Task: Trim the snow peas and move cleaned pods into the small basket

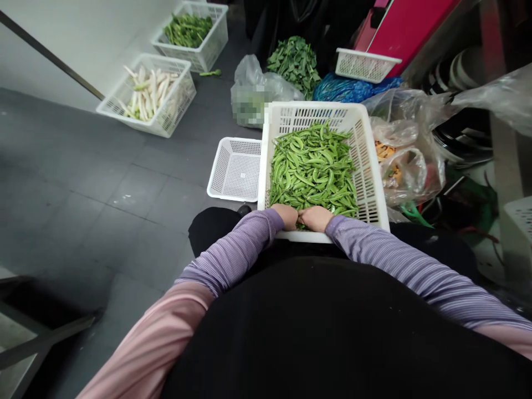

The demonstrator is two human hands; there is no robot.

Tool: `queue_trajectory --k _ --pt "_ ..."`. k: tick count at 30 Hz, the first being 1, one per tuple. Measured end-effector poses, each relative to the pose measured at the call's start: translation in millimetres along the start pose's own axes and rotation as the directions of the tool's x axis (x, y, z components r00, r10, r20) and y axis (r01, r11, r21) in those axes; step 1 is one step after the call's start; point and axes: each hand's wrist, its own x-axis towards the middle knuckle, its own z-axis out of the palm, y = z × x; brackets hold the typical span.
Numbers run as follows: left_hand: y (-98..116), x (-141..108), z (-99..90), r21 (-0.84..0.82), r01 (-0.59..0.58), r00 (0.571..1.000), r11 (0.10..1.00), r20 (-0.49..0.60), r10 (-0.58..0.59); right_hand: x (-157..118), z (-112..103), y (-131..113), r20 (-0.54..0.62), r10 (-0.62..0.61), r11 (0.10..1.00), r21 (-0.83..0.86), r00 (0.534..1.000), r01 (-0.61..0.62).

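At the far left of the gray tile floor (95,172) stands a basket of white radishes (145,94), with a basket of leafy stems (189,30) farther off. A small white basket (236,169) sits just beside the left wall of a big white crate (366,166). Beyond the small basket, a plastic bag (251,94) is blurred, so we can't make out what it holds, and a heap of greens (295,66) lies just past it.

Green pods (311,169) fill the crate. They are slender and curved, lying every which way with no shared long axis. Our forearms hide part of the crate's near rim. Our left hand (286,216) and right hand (316,218) meet there, side by side and touching, over the near edge of the pods. Our fingers curl down out of sight, so we cannot tell whether they are clenched or holding a pod.

To the right, clear bags (403,160) hold something orange that is hard to make out. Past them lie a blue bag (357,88) and a pink case (407,27), cut off by the frame.
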Motion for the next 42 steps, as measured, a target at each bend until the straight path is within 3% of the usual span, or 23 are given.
queue_trajectory --k 3,6,9,12,15,18,20,25,29,32,34,36,38,40,42 --pt "-3.2 1.2 0.9 -0.018 0.048 0.999 0.999 -0.012 -0.048 -1.3 4.9 8.0 -0.013 0.010 1.000 0.002 1.000 -0.010" --pt "-4.6 -0.4 -2.7 -0.085 0.079 0.989 0.993 -0.120 -0.089 -13.0 7.2 23.3 -0.161 0.074 0.986 0.160 0.984 -0.048" --pt "-3.6 -3.6 -8.7 -0.247 -0.040 0.970 0.968 -0.243 -0.022 -27.9 9.0 33.2 -0.345 0.205 0.932 0.356 0.916 -0.075" --pt "-1.2 -5.7 -11.7 -0.532 -0.185 0.967 0.826 -0.249 0.056 -41.0 8.6 32.7 -0.466 0.300 0.881 0.470 0.833 -0.054" --pt "0.7 -6.8 -11.9 -0.785 -0.208 0.973 0.583 -0.225 0.045 -49.8 4.2 26.3 -0.527 0.356 0.836 0.549 0.772 -0.011" --pt "1.8 -9.2 -12.7 -0.907 -0.244 0.969 0.343 -0.239 0.057 -54.3 -2.4 21.2 -0.546 0.447 0.776 0.631 0.709 -0.003" --pt "2.5 -11.4 -13.9 -0.933 -0.263 0.965 0.243 -0.254 0.071 -55.8 -6.9 19.3 -0.544 0.496 0.743 0.670 0.677 -0.006" --pt "4.6 -15.6 -16.3 -0.941 -0.295 0.955 0.165 -0.295 0.027 -59.6 -16.6 13.4 -0.508 0.565 0.666 0.746 0.650 0.005" --pt "4.2 -17.7 -18.6 -0.977 -0.213 0.977 0.005 -0.213 0.025 -63.0 -20.2 5.4 -0.376 0.638 0.502 0.865 0.672 0.007" --pt "6.1 -18.2 -19.5 -0.987 -0.157 0.986 -0.034 -0.158 0.061 -62.6 -20.0 -1.8 -0.361 0.685 0.423 0.904 0.632 0.059" --pt "9.8 -16.6 -17.7 -0.990 -0.136 0.990 -0.020 -0.137 0.032 -60.9 -19.6 -6.2 -0.367 0.723 0.392 0.916 0.586 0.091" --pt "13.5 -12.9 -13.3 -0.990 -0.108 0.994 0.094 -0.108 0.005 -58.9 -19.9 -8.1 -0.348 0.764 0.349 0.931 0.543 0.105" --pt "14.7 -7.6 -6.8 -0.919 -0.094 0.993 0.383 -0.112 -0.023 -57.8 -21.4 -5.7 -0.301 0.815 0.251 0.954 0.495 0.166" --pt "12.4 -2.0 0.4 -0.683 -0.039 0.986 0.729 -0.145 -0.083 -58.6 -23.9 1.3 -0.248 0.870 0.118 0.944 0.425 0.308" --pt "8.7 1.9 6.5 -0.409 0.057 0.980 0.911 -0.150 -0.129 -61.5 -26.6 10.5 -0.221 0.909 0.038 0.888 0.353 0.459"
